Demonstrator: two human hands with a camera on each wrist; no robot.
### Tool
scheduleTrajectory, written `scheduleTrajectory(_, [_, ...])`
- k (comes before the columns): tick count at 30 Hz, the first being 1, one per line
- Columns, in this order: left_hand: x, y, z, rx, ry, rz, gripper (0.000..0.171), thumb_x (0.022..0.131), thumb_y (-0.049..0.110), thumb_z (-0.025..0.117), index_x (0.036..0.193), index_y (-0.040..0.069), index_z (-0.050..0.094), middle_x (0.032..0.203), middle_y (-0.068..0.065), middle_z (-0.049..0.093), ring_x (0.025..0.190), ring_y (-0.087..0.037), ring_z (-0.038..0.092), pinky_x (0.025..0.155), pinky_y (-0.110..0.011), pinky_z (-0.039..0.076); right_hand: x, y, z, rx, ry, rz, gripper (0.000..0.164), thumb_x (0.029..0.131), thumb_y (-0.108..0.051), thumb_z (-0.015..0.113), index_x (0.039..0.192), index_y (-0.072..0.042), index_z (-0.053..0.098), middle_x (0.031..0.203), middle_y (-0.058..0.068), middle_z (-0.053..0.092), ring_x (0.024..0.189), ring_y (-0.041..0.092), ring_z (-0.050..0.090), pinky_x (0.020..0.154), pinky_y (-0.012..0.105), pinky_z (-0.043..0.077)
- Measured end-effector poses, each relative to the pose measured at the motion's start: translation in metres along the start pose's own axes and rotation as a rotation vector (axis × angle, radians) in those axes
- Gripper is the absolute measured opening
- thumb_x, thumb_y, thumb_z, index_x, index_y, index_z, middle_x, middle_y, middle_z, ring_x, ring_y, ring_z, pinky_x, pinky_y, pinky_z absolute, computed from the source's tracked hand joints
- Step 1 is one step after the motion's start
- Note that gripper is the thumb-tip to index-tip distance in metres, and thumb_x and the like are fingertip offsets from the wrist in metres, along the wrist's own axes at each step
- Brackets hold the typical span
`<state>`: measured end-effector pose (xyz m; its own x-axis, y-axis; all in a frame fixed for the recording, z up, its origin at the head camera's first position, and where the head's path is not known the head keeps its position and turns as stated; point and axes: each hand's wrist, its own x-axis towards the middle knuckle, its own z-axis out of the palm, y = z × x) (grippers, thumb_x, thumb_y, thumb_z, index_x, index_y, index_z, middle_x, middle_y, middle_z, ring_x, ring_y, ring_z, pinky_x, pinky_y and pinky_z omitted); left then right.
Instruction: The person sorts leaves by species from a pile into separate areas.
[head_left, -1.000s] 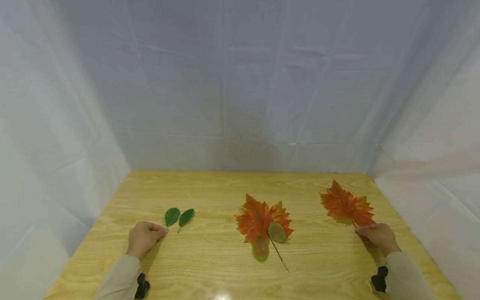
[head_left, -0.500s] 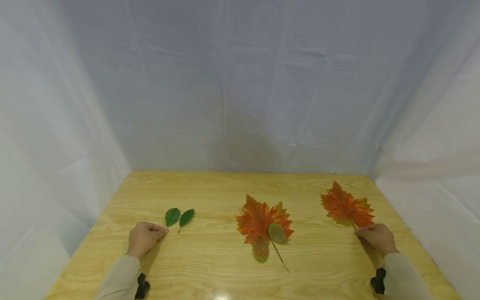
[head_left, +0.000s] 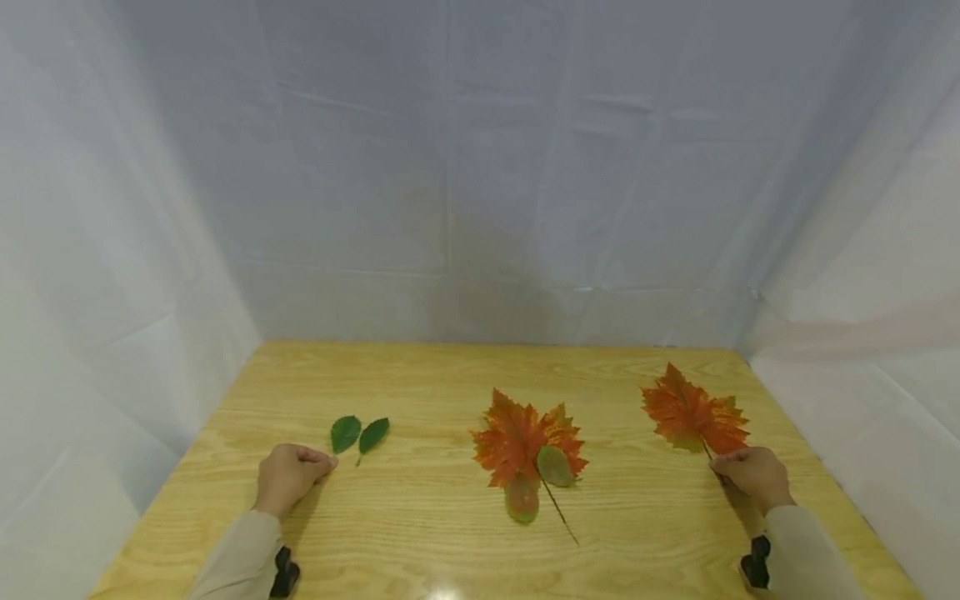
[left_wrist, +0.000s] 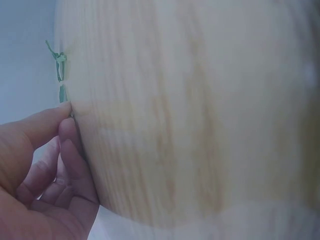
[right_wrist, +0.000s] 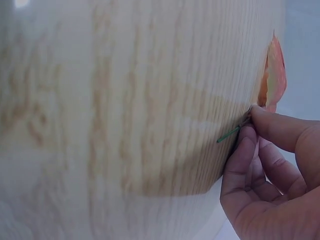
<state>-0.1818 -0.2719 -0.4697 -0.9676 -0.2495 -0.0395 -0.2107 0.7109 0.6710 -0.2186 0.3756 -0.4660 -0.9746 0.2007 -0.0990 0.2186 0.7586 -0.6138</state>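
Note:
On the left side of the table my left hand pinches the short stem end of a round green leaf between thumb and forefinger. A narrower green leaf lies just to its right. In the left wrist view both leaves are seen edge-on, and a tiny bit of stem shows at the fingertips. At the far right my right hand grips the thin stem of an orange-red maple leaf. The stem's green end sticks out past the fingers in the right wrist view.
Mid-table lies another orange-red maple leaf spray with a long dark stem, and a small round greenish leaf on it. The wooden table meets pale cloth walls at the back and sides.
The maple leaf at the right has sunk very slightly, and the right wrist has shifted a touch. The left hand and the other leaves stay where they were.

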Motion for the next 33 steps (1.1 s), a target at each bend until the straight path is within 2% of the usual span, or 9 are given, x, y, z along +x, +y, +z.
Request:
scheduleTrajectory(4, [0.001, 0.0, 0.0, 0.007, -0.001, 0.005, 0.021, 0.084, 0.021, 0.073, 0.08, 0.001, 0.074, 0.067, -0.001, 0.068, 0.069, -0.021, 0.061, 0.062, -0.034, 0.045, -0.001, 0.0, 0.0, -0.016, 0.009, 0.0, 0.026, 0.083, -0.022, 0.069, 0.078, 0.004, 0.071, 0.068, 0.001, 0.066, 0.067, 0.018, 0.058, 0.064, 0.037, 0.045])
scheduleTrajectory(11, [0.002, -0.001, -0.001, 0.012, -0.004, 0.004, 0.021, 0.083, 0.022, 0.074, 0.079, 0.001, 0.074, 0.067, -0.001, 0.068, 0.07, -0.021, 0.062, 0.063, -0.035, 0.046, -0.004, 0.0, 0.005, -0.01, 0.046, -0.034, 0.03, 0.087, -0.022, 0.066, 0.084, 0.007, 0.071, 0.075, 0.011, 0.069, 0.072, 0.026, 0.062, 0.062, 0.037, 0.047])
scheduleTrajectory(14, [0.002, -0.001, -0.001, 0.016, -0.005, -0.001, 0.02, 0.083, 0.022, 0.074, 0.079, 0.002, 0.074, 0.066, 0.0, 0.068, 0.069, -0.02, 0.061, 0.063, -0.034, 0.046, -0.01, -0.009, 0.009, 0.017, 0.077, -0.056, 0.036, 0.091, -0.024, 0.063, 0.093, 0.011, 0.069, 0.084, 0.019, 0.069, 0.077, 0.032, 0.063, 0.064, 0.04, 0.05])
scheduleTrajectory(18, [0.001, 0.0, -0.001, 0.018, -0.006, -0.004, 0.021, 0.083, 0.023, 0.074, 0.08, 0.002, 0.074, 0.067, -0.001, 0.069, 0.07, -0.021, 0.062, 0.065, -0.036, 0.048, -0.016, -0.034, 0.019, 0.099, 0.083, -0.107, 0.041, 0.094, -0.027, 0.062, 0.107, 0.012, 0.065, 0.099, 0.024, 0.068, 0.082, 0.029, 0.063, 0.067, 0.037, 0.052])
scheduleTrajectory(22, [0.0, 0.001, -0.001, 0.016, -0.004, -0.011, 0.022, 0.084, 0.023, 0.074, 0.08, 0.001, 0.074, 0.07, -0.003, 0.069, 0.072, -0.025, 0.063, 0.067, -0.039, 0.049, -0.014, -0.063, 0.037, 0.214, 0.006, -0.179, 0.037, 0.094, -0.026, 0.063, 0.113, 0.006, 0.066, 0.106, 0.02, 0.068, 0.086, 0.019, 0.063, 0.072, 0.032, 0.053])
scheduleTrajectory(27, [-0.001, 0.0, -0.001, 0.012, 0.002, -0.007, 0.022, 0.083, 0.024, 0.074, 0.08, 0.001, 0.074, 0.07, -0.004, 0.069, 0.073, -0.026, 0.063, 0.067, -0.039, 0.049, -0.014, -0.104, 0.069, 0.285, -0.089, -0.279, 0.029, 0.092, -0.019, 0.065, 0.112, 0.002, 0.068, 0.108, 0.016, 0.069, 0.095, 0.023, 0.064, 0.08, 0.037, 0.054])
scheduleTrajectory(33, [-0.002, -0.001, 0.0, 0.007, 0.017, 0.015, 0.021, 0.083, 0.022, 0.074, 0.08, 0.001, 0.074, 0.074, -0.006, 0.07, 0.073, -0.025, 0.063, 0.064, -0.035, 0.048, -0.017, -0.132, 0.106, 0.39, -0.294, -0.356, 0.026, 0.091, -0.012, 0.067, 0.111, 0.003, 0.067, 0.105, 0.015, 0.068, 0.091, 0.021, 0.065, 0.076, 0.035, 0.054])
